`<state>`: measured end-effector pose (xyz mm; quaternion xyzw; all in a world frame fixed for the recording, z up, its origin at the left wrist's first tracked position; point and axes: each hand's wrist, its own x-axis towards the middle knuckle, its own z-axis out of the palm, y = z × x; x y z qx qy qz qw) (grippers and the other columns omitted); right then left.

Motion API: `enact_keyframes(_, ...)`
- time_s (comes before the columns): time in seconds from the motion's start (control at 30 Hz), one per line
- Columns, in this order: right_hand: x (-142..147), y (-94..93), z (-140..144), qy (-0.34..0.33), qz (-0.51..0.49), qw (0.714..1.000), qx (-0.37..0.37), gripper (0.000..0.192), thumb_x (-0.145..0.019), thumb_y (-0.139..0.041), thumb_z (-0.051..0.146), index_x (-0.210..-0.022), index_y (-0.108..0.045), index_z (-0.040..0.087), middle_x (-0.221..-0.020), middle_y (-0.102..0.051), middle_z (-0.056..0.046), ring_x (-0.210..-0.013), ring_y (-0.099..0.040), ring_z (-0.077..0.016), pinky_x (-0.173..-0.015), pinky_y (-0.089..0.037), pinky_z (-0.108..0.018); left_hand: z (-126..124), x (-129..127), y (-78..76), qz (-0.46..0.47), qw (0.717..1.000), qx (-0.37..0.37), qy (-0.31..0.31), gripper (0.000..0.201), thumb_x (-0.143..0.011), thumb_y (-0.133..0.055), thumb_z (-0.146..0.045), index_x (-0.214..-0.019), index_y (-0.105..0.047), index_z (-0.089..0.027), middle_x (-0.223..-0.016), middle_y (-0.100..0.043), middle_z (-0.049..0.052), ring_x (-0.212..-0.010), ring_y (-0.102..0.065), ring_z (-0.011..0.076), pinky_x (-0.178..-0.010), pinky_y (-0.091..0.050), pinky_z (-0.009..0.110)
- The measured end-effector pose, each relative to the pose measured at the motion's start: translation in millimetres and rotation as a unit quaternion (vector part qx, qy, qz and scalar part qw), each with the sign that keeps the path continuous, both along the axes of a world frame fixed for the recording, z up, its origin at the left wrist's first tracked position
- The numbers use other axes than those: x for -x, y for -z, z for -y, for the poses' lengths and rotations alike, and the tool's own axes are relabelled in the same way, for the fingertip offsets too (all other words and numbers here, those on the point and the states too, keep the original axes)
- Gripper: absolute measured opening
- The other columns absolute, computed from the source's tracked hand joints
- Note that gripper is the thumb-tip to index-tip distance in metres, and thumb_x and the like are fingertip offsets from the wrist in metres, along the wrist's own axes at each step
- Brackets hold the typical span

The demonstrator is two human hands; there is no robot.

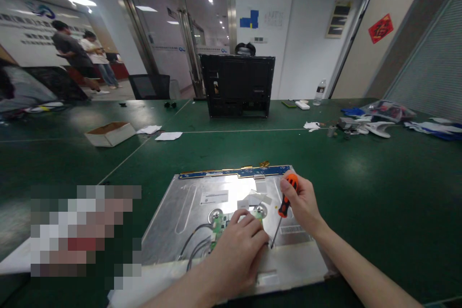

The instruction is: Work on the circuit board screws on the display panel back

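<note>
A silver metal display panel (187, 216) lies flat on the green table (378, 192), with a blue strip board (231, 172) along its far edge. My right hand (305, 204) grips an orange-and-black screwdriver (285, 204), its tip down on the panel near my left hand. My left hand (238, 250) rests on a small green circuit board (219, 225) mounted on the panel, fingers pressing it. Grey cables (195, 248) run from that board toward the panel's near left corner.
A black monitor back shell (238, 85) stands upright at the far middle. A cardboard box (110, 133) and papers (168, 135) lie to the left. Loose parts, bags and a water bottle (319, 92) sit far right. Two people stand far left.
</note>
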<state>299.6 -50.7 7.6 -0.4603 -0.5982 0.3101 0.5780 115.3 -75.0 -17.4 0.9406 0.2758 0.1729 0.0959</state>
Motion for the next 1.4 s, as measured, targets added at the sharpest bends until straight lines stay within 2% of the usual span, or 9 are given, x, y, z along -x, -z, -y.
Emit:
enact_keyframes(0.33, 0, -3.3, 8, 0.021, 0.037, 0.998, -0.052, 0.043, -0.088, -0.049, 0.056, -0.062, -0.046, 0.022, -0.048, -0.041, 0.005, -0.038, -0.043, -0.0107, -0.037, -0.032, -0.023, 1, -3, 2.0, 0.011, 1.0, -0.006, -0.023, 0.012, -0.088, -0.053, -0.013, -0.083, -0.061, -0.02, -0.088, -0.065, 0.002, -0.087, -0.057, 0.0204, -0.098, -0.032, 0.042)
enact_keyframes(0.5, 1, -3.9, 15, 0.016, 0.077, 0.988, -0.13, 0.033, -0.09, -0.05, 0.045, -0.066, -0.048, 0.023, -0.051, -0.046, 0.005, -0.04, -0.043, -0.0106, -0.04, -0.032, -0.024, 0, -2, 2.5, 0.02, 1.0, 0.002, -0.011, 0.011, -0.086, -0.053, -0.012, -0.086, -0.061, -0.02, -0.089, -0.065, 0.003, -0.086, -0.057, 0.0207, -0.099, -0.031, 0.043)
enact_keyframes(0.67, 2, -5.1, 18, -0.01, 0.098, 0.981, -0.168, 0.023, -0.09, -0.051, 0.034, -0.07, -0.048, 0.023, -0.05, -0.048, 0.006, -0.04, -0.043, -0.0102, -0.04, -0.031, -0.023, -2, 0, 2.5, 0.022, 1.0, 0.009, -0.005, 0.012, -0.084, -0.052, -0.013, -0.087, -0.061, -0.02, -0.089, -0.065, 0.004, -0.087, -0.057, 0.0217, -0.098, -0.032, 0.044)
enact_keyframes(0.83, 6, -10.0, 21, -0.006, 0.135, 0.965, -0.223, 0.019, -0.088, -0.051, 0.029, -0.071, -0.049, 0.022, -0.051, -0.049, 0.005, -0.041, -0.045, -0.0101, -0.042, -0.035, -0.022, -3, 1, 5.3, 0.018, 1.0, 0.007, -0.011, 0.012, -0.086, -0.053, -0.014, -0.089, -0.062, -0.021, -0.091, -0.066, 0.003, -0.087, -0.057, 0.0209, -0.098, -0.031, 0.043)
enact_keyframes(1.1, 11, -12.3, 22, -0.008, 0.186, 0.933, -0.309, 0.023, -0.091, -0.049, 0.033, -0.07, -0.048, 0.021, -0.053, -0.049, 0.004, -0.042, -0.046, -0.009, -0.042, -0.037, -0.02, -4, 2, 10.1, 0.023, 1.0, 0.011, -0.013, 0.011, -0.086, -0.056, -0.015, -0.091, -0.062, -0.022, -0.094, -0.067, 0.002, -0.089, -0.058, 0.0208, -0.099, -0.032, 0.042)
enact_keyframes(1.17, 11, -9.6, 23, -0.007, 0.195, 0.934, -0.3, 0.017, -0.091, -0.05, 0.033, -0.079, -0.049, 0.021, -0.056, -0.052, 0.004, -0.043, -0.048, -0.0095, -0.044, -0.039, -0.02, -4, 3, 9.9, 0.033, 0.999, 0.02, -0.012, 0.011, -0.085, -0.056, -0.014, -0.089, -0.062, -0.022, -0.093, -0.068, 0.002, -0.089, -0.059, 0.0212, -0.099, -0.032, 0.043)
enact_keyframes(1.23, 11, -6.1, 24, 0.0, 0.201, 0.933, -0.297, 0.011, -0.092, -0.052, 0.03, -0.096, -0.049, 0.021, -0.061, -0.055, 0.004, -0.045, -0.051, -0.0101, -0.046, -0.043, -0.021, -4, 3, 9.7, 0.038, 0.999, 0.026, -0.012, 0.012, -0.085, -0.055, -0.013, -0.089, -0.062, -0.022, -0.095, -0.068, 0.003, -0.09, -0.059, 0.0217, -0.098, -0.032, 0.043)
enact_keyframes(1.3, 12, -3.1, 25, -0.004, 0.205, 0.929, -0.309, 0.024, -0.092, -0.053, 0.025, -0.114, -0.043, 0.021, -0.065, -0.057, 0.004, -0.048, -0.053, -0.0103, -0.049, -0.045, -0.021, -4, 3, 10.0, 0.038, 0.999, 0.027, -0.012, 0.011, -0.086, -0.054, -0.014, -0.089, -0.062, -0.022, -0.097, -0.068, 0.003, -0.092, -0.059, 0.0222, -0.098, -0.032, 0.044)
enact_keyframes(1.4, 13, -1.4, 23, -0.041, 0.206, 0.917, -0.34, 0.026, -0.095, -0.049, 0.026, -0.119, -0.041, 0.021, -0.07, -0.056, 0.002, -0.053, -0.054, -0.0118, -0.05, -0.046, -0.023, -4, 3, 11.5, 0.036, 0.999, 0.021, -0.014, 0.011, -0.087, -0.054, -0.015, -0.09, -0.062, -0.021, -0.096, -0.068, 0.003, -0.093, -0.059, 0.0216, -0.098, -0.032, 0.043)
